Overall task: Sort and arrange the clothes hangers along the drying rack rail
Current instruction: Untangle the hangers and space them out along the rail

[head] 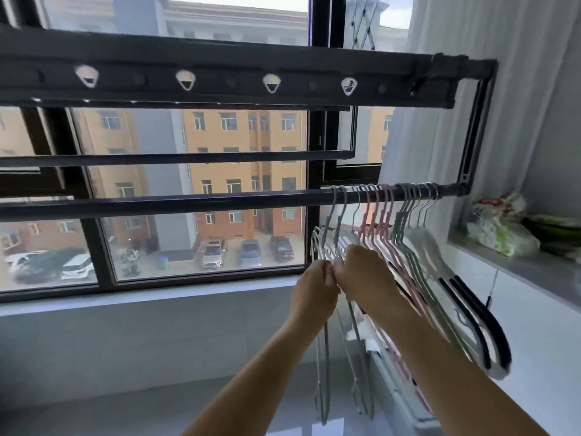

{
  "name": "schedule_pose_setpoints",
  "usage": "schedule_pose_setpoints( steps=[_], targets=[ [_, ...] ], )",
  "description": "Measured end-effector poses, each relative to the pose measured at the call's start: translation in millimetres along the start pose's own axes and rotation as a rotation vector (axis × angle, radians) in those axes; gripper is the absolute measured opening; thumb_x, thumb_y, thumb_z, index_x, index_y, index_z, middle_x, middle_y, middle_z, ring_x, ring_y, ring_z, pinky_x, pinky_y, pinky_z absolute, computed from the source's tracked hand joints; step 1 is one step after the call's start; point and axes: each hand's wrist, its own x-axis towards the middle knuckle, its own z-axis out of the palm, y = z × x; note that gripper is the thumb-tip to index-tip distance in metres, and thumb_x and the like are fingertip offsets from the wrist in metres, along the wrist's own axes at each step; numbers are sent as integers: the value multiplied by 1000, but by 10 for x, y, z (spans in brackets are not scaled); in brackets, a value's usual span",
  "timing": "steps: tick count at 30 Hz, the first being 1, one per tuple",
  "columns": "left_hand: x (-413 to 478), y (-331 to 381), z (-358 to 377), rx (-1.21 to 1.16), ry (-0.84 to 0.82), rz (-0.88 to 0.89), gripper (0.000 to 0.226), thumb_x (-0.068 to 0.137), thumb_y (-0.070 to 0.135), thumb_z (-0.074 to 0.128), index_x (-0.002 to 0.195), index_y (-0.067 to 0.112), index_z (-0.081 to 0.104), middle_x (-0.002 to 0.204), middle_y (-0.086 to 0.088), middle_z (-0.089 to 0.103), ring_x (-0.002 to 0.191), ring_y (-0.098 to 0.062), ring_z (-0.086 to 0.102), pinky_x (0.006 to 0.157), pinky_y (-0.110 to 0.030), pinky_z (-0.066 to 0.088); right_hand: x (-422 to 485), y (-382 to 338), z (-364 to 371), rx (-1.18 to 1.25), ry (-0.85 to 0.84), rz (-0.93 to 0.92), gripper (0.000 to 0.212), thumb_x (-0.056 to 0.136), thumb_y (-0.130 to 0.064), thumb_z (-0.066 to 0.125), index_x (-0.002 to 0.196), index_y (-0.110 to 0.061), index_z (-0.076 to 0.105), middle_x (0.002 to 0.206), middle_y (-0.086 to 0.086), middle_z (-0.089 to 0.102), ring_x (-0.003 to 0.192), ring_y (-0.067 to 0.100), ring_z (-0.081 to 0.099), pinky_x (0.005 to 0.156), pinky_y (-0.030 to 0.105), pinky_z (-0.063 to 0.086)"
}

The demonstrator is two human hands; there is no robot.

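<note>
Tightly, both grips (317, 283) (366, 272) around hangers (340, 225)

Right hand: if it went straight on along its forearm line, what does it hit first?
Likely the grey hangers it grips, which hang just ahead of the right hand at the left end of the bunch. Beyond them is the window glass. Depth is hard to judge.

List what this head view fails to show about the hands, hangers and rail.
All in the head view:
1. Grip: left hand and right hand show only their backs; the fingers are hidden, so what each holds is unclear.
2. Hanger count: hooks bunch and blur on the rail.
3. Rail's left end: cut by the frame edge.
4. The bundle on the right ledge: blurred, partly cut off.
</note>
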Motion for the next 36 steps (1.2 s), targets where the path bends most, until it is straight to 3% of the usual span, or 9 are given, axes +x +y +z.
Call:
schedule_pose_setpoints(
  steps=[3, 8, 12, 15, 19, 25, 27, 31, 36],
  targets=[
    [-13, -67, -144, 51, 127, 66, 17, 93, 20, 42, 102, 17, 56, 92, -5, 68, 79, -20, 60, 65, -28, 43, 79, -39, 119, 59, -39, 45, 18, 87, -19, 51, 81, -5, 59, 66, 6, 53, 63, 26, 55, 57, 25, 37],
    [-75, -215, -627, 69, 201, 146, 45, 91, 11, 40, 133, 26, 44, 115, -5, 66, 96, -20, 63, 78, -24, 47, 27, -291, 295, 64, 78, -47, 24, 88, -13, 45, 65, -11, 50, 56, 1, 45, 58, 24, 51, 53, 26, 34],
    [-150, -533, -1250, 81, 268, 93, 41, 93, 14, 37, 133, 18, 44, 113, -11, 66, 92, -24, 62, 76, -29, 47, -135, -743, 426, 51, 131, -143, 30, 90, -21, 43, 66, -12, 56, 53, -3, 42, 52, 21, 48, 44, 23, 22],
    [-286, -817, -1806, 103, 299, 65, 38, 93, 13, 37, 129, 16, 49, 92, -20, 67, 83, -31, 61, 67, -35, 46, -267, -1183, 563, 74, 126, -205, 32, 92, -25, 42, 65, -15, 55, 52, -4, 44, 50, 17, 44, 43, 22, 23],
    [-485, -1192, -2575, 175, 354, -7, 37, 92, 14, 37, 126, 22, 50, 53, 5, 50, 52, -13, 50, 52, -28, 39, -444, -1899, 809, 93, 69, -283, 30, 93, -25, 40, 72, -14, 59, 61, 4, 54, 61, 26, 53, 56, 28, 37],
    [-748, -1612, -3623, 280, 489, -61, 39, 94, 19, 38, 131, 18, 47, 88, -7, 68, 74, -13, 57, 60, -19, 35, -709, -2977, 1160, 148, 1, -414, 33, 94, -27, 37, 85, -12, 65, 78, 11, 68, 77, 31, 66, 68, 35, 54],
    [-809, -1728, -3918, 318, 526, -68, 39, 94, 17, 39, 131, 14, 48, 86, -8, 66, 74, -15, 56, 59, -14, 33, -794, -3285, 1256, 166, -12, -452, 33, 94, -27, 37, 85, -12, 65, 78, 12, 69, 77, 32, 66, 69, 38, 56],
    [-895, -1943, -4404, 314, 577, -102, 39, 94, 16, 39, 132, 10, 46, 115, -16, 65, 101, -30, 60, 76, -26, 41, -923, -3800, 1406, 192, -15, -497, 31, 93, -25, 38, 85, -12, 65, 81, 13, 70, 78, 33, 67, 66, 36, 55],
    [-946, -2141, -4801, 322, 619, -93, 37, 94, 14, 37, 129, 8, 48, 84, -18, 67, 72, -33, 58, 63, -37, 44, -1042, -4285, 1535, 194, -36, -547, 31, 93, -23, 37, 83, -11, 64, 80, 12, 70, 77, 31, 66, 63, 31, 49]
  ],
)
